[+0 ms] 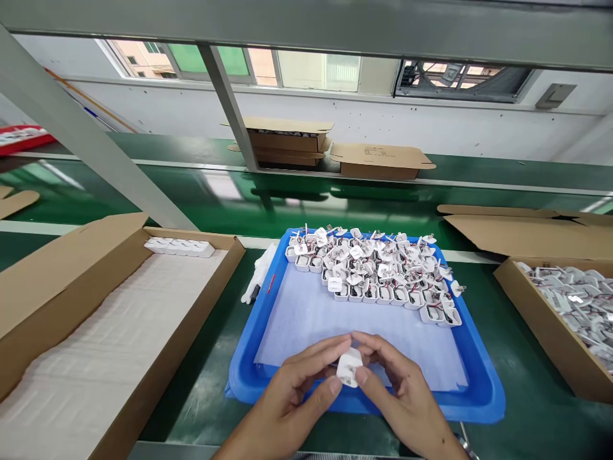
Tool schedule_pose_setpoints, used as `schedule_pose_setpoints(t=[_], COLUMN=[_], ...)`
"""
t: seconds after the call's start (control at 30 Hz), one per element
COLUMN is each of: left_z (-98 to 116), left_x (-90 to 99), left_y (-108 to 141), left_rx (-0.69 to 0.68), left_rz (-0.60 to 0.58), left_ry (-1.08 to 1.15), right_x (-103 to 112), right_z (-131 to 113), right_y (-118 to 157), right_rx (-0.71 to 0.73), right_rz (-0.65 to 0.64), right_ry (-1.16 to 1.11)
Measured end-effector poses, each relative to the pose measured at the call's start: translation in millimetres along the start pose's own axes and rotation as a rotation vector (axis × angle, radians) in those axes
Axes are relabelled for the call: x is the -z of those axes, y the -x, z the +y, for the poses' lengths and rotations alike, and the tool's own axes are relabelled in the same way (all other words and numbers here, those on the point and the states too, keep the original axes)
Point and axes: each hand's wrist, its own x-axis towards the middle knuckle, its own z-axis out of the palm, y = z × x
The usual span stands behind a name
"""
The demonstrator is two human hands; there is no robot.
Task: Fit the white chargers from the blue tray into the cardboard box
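A small white plastic piece (350, 367) is held between both hands over the front rim of a blue tray (479, 374). My left hand (306, 390) has its fingers curled round the left side of the piece. On the right side, my right hand (395, 390) grips it with thumb and fingers. Many white housings with wires and loose lids (378, 268) crowd the back of the tray, on a pale sheet (306, 313).
An open carton (191, 332) at the left holds a row of white pieces (179, 246) at its far end. Another carton (541, 326) at the right is full of white parts. A white cloth (258, 271) lies beside the tray. Closed cartons (380, 156) stand behind.
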Motion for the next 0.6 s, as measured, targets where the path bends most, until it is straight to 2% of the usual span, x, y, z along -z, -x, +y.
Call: schedule_pose_setpoints(t=[0.1,0.23,0.37,0.5,0.6], left_z=[-5,-11,-12,0,22], left_x=[-2.7,-15.3,-23.8,-21.0,-5.9], left_y=[-1,-3,-5,-2,8], left_rx=[0.003,-0.113,-0.196,-0.223,-0.213], left_rz=[0.009,0.154,0.245,0.282,0.343], left_ry=[-0.126,-0.306,-0.319,-0.355,-0.446], right_x=[1,1,2,6,7], right_z=[-2,-5,-1,9,13], right_y=[-1,-3,-2,-1,-2], right_rx=[-0.069,-0.106,-0.138,-0.159,-0.182], right_rz=[-0.034,-0.057,-0.018,-0.016,-0.001], right_ry=[-0.024,-0.057,-0.044,-0.054,-0.047])
